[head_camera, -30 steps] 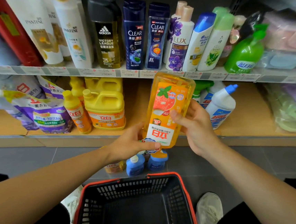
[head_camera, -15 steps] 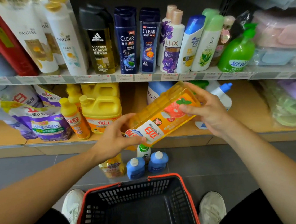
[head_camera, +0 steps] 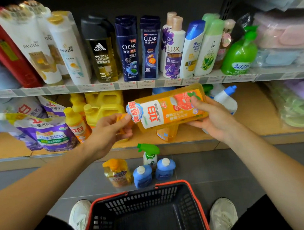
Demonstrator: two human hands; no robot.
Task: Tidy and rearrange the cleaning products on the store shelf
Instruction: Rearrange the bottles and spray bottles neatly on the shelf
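An orange dish-soap bottle (head_camera: 168, 108) lies almost sideways in the air in front of the lower shelf (head_camera: 255, 113), its cap end pointing left. My right hand (head_camera: 212, 118) grips its base end on the right. My left hand (head_camera: 108, 131) pinches the orange cap end on the left. Behind it on the lower shelf stand yellow jugs (head_camera: 104, 101) and a small yellow bottle (head_camera: 76, 124). A white toilet-cleaner bottle (head_camera: 225, 99) with a blue cap stands behind my right hand.
Purple refill pouches (head_camera: 47, 134) lie at the shelf's left. On the floor stand an orange bottle (head_camera: 117, 172), two blue bottles (head_camera: 142, 176) and a green spray bottle (head_camera: 150, 155). A black basket (head_camera: 158, 189) with a red rim sits between my shoes. Shampoo bottles line the upper shelf (head_camera: 150, 83).
The orange bottle has tipped from upright to nearly sideways, its cap end swinging left. My left hand moved from the label to the cap end; my right hand stayed on the base.
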